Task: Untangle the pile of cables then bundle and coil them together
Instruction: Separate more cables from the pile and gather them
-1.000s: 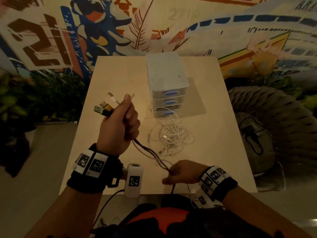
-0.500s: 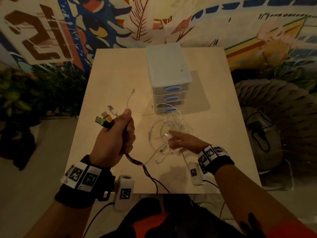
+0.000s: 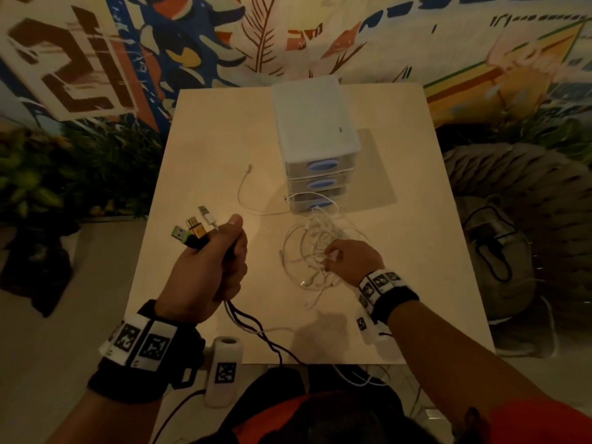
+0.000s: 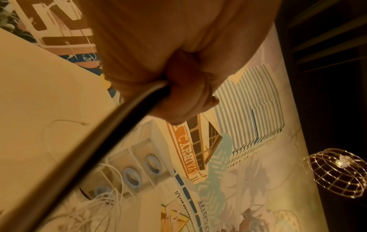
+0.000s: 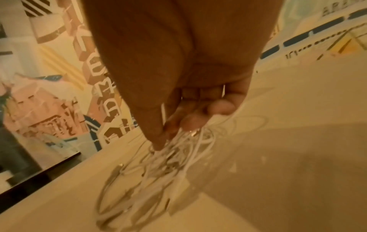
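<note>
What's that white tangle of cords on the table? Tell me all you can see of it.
The white cords are thin, smooth-coated charging leads, heaped in loose overlapping loops on the pale table, just in front of the small drawer unit. Several small plugs poke out of the heap. One strand runs off to the left and curves toward the far side, ending in a plug. The right hand reaches into the heap, its fingers pinching some strands. It is not yet sorted.
</note>
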The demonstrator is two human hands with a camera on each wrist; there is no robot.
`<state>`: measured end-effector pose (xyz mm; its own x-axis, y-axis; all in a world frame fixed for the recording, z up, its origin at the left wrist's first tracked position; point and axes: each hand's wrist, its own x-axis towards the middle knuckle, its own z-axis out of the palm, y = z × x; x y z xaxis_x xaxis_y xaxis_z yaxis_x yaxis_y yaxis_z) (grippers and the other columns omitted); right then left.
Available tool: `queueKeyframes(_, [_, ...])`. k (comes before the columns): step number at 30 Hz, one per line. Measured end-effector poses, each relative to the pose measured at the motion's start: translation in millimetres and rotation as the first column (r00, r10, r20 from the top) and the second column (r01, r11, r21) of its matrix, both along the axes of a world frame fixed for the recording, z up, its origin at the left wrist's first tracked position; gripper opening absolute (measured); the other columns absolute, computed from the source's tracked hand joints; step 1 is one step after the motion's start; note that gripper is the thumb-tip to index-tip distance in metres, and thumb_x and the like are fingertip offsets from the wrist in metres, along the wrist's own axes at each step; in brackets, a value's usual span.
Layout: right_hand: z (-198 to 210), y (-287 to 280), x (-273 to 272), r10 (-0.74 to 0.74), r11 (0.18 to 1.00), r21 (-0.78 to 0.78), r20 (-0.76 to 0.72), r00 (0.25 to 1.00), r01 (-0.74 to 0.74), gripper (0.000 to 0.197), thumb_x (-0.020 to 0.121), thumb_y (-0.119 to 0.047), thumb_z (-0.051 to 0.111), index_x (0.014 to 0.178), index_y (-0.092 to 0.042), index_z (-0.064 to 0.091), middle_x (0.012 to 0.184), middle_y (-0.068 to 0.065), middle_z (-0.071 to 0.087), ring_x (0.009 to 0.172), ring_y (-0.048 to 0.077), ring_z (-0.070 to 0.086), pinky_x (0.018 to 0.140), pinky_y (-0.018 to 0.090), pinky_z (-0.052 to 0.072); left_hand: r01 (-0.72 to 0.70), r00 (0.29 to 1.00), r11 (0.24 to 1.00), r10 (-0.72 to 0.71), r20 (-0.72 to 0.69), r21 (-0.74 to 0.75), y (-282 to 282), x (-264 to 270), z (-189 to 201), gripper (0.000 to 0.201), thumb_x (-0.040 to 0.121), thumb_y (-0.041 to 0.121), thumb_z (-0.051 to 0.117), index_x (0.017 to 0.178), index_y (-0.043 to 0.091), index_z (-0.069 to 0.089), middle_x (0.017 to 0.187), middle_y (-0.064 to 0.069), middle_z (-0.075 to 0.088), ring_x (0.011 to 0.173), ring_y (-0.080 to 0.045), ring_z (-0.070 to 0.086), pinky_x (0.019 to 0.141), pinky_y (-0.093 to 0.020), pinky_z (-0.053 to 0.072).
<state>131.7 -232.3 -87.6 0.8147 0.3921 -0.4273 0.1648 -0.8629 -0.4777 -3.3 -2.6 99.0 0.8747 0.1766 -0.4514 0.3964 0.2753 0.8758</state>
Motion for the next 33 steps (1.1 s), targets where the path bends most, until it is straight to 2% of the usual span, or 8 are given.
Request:
queueKeyframes(5, [0, 19, 0, 0.191, 0.976, -0.149, 0.213, 0.958, -0.161, 0.032, 0.086, -0.050, 0.066, 0.115, -0.035, 0.071, 0.122, -0.002, 0.062, 0.112, 0.025, 0.059, 0.093, 0.037, 0.050, 0.074, 0.997, 0.996, -0.073, -0.016, 0.041, -17, 8, -6, 0.045, 0.102, 0.042, 0.045, 0.065, 0.016, 0.041, 0.058, -0.003, 0.014, 0.047, -0.016, 0.007, 0.040, -0.018, 0.016])
queueKeyframes(12, [1, 29, 0, 0.302, 0.930, -0.296, 0.268, 0.915, -0.220, 0.025, 0.098, -0.032, 0.051, 0.121, -0.024, 0.059, 0.119, 0.004, 0.067, 0.114, 0.028, 0.056, 0.100, 0.042, 0.038, 0.161, 0.986, 0.984, -0.158, -0.051, 0.071, -34, 11, -17, 0.047, 0.104, 0.042, 0.045, 0.065, 0.016, 0.043, 0.056, -0.002, 0.018, 0.045, -0.014, 0.012, 0.040, -0.019, 0.018])
queueKeyframes(17, [20, 10, 4, 0.025, 0.964, 0.263, 0.084, 0.996, -0.046, 0.046, 0.092, -0.030, 0.066, 0.132, -0.036, 0.045, 0.097, -0.004, 0.071, 0.087, 0.019, 0.067, 0.080, 0.035, 0.054, 0.134, 0.991, 0.983, -0.131, -0.031, 0.123, -34, 8, -26, 0.044, 0.105, 0.039, 0.043, 0.070, 0.014, 0.050, 0.056, -0.002, 0.020, 0.046, -0.014, 0.013, 0.040, -0.020, 0.018])
queueKeyframes(22, [51, -12, 2, -0.196, 0.694, 0.689, -0.097, 0.976, 0.208, 0.040, 0.094, -0.022, 0.069, 0.128, -0.031, 0.049, 0.092, -0.003, 0.075, 0.088, 0.011, 0.068, 0.074, 0.017, 0.048, 0.115, 0.992, 0.966, -0.126, 0.033, 0.230, -33, 13, -43, 0.033, 0.109, 0.028, 0.036, 0.097, 0.007, 0.058, 0.054, -0.001, 0.029, 0.041, -0.012, 0.019, 0.040, -0.020, 0.021])
queueKeyframes(24, [58, -18, 4, -0.236, 0.604, 0.746, -0.170, 0.957, 0.282, 0.037, 0.096, -0.016, 0.067, 0.128, -0.026, 0.050, 0.092, 0.000, 0.076, 0.091, 0.012, 0.070, 0.082, 0.019, 0.051, 0.144, 0.986, 0.943, -0.162, 0.037, 0.300, -35, 18, -49, 0.031, 0.109, 0.029, 0.036, 0.105, 0.012, 0.062, 0.057, -0.004, 0.034, 0.043, -0.014, 0.022, 0.041, -0.023, 0.022])
queueKeyframes(26, [63, -21, 5, -0.250, 0.512, 0.782, -0.260, 0.933, 0.355, 0.036, 0.099, -0.010, 0.061, 0.131, -0.022, 0.049, 0.095, 0.008, 0.074, 0.093, 0.022, 0.072, 0.089, 0.031, 0.056, 0.178, 0.977, 0.898, -0.211, 0.037, 0.403, -38, 25, -56, 0.030, 0.109, 0.029, 0.036, 0.110, 0.021, 0.065, 0.060, -0.003, 0.046, 0.044, -0.012, 0.030, 0.041, -0.025, 0.026])
queueKeyframes(29, [70, -24, 4, -0.245, 0.397, 0.803, -0.374, 0.894, 0.445, 0.037, 0.100, -0.005, 0.057, 0.134, -0.018, 0.047, 0.101, 0.022, 0.069, 0.093, 0.036, 0.072, 0.085, 0.042, 0.060, 0.237, 0.955, 0.810, -0.296, 0.025, 0.536, -47, 39, -64, 0.029, 0.110, 0.030, 0.035, 0.121, 0.031, 0.062, 0.067, 0.001, 0.061, 0.043, -0.003, 0.038, 0.049, -0.022, 0.033])
queueKeyframes(33, [80, -22, -1, -0.248, 0.456, 0.776, -0.359, 0.900, 0.435, 0.043, 0.094, -0.008, 0.069, 0.130, -0.021, 0.050, 0.089, 0.013, 0.072, 0.082, 0.028, 0.075, 0.076, 0.037, 0.060, 0.350, 0.916, 0.714, -0.397, -0.062, 0.606, -66, 53, -68, 0.029, 0.108, 0.038, 0.035, 0.128, 0.039, 0.056, 0.076, 0.001, 0.070, 0.049, 0.001, 0.049, 0.057, -0.018, 0.038])
